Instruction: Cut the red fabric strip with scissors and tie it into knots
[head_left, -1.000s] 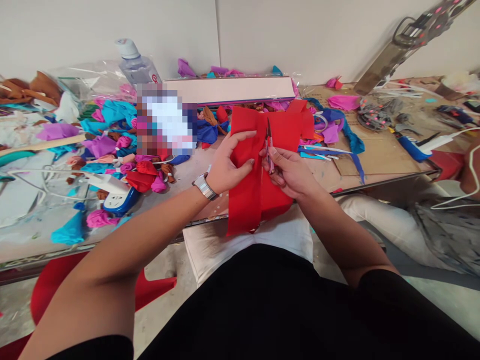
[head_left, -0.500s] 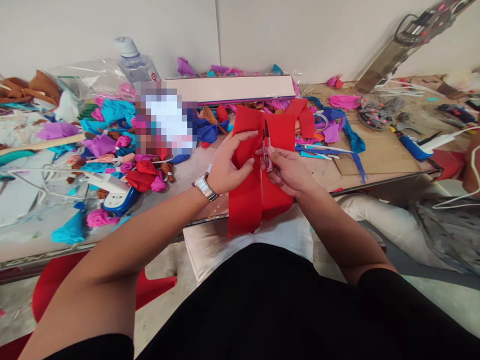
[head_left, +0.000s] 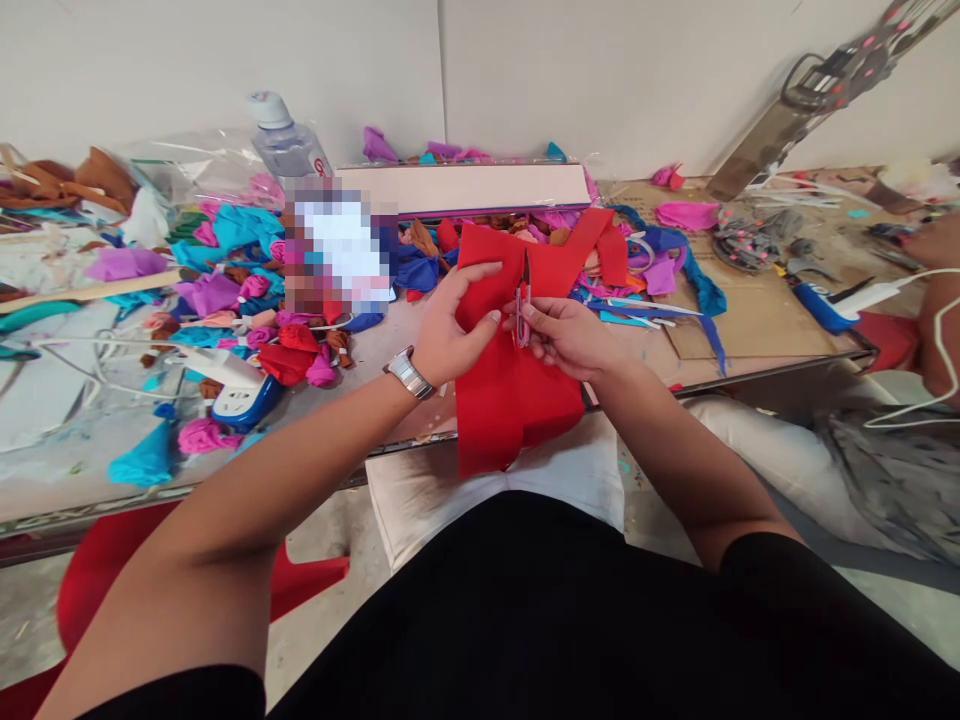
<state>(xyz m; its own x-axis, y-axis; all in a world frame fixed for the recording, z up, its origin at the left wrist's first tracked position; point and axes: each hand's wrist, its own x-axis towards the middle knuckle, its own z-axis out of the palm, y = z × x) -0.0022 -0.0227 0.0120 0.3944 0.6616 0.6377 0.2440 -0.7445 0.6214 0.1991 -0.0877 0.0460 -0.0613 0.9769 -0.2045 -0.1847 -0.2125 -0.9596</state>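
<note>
My right hand (head_left: 564, 335) grips a small pair of scissors (head_left: 523, 322) with pinkish handles. Their blades point away from me into a slit in red cloth (head_left: 489, 395). The cloth looks like thin non-woven fabric and hangs over the table's front edge towards my lap. On the cloth's left part rests my left hand (head_left: 455, 325), thumb and fingers spread apart, a watch (head_left: 410, 373) on its wrist. Beyond the slit, a red strip runs off to the far right. The blade tips are hard to make out.
Coloured cloth bundles (head_left: 240, 230) crowd the left and back of the table. A clear bottle (head_left: 289, 150) stands behind a blurred-out patch. A long pale box (head_left: 465, 187) lies at the back. Power strips (head_left: 244, 400) sit on both sides. Cardboard (head_left: 750, 320) and another person's arm are at right.
The scissor handles have closed together in my right hand. The cloth right of the slit has shifted and looks narrower. My left hand stays spread on the cloth; the view has tilted slightly.
</note>
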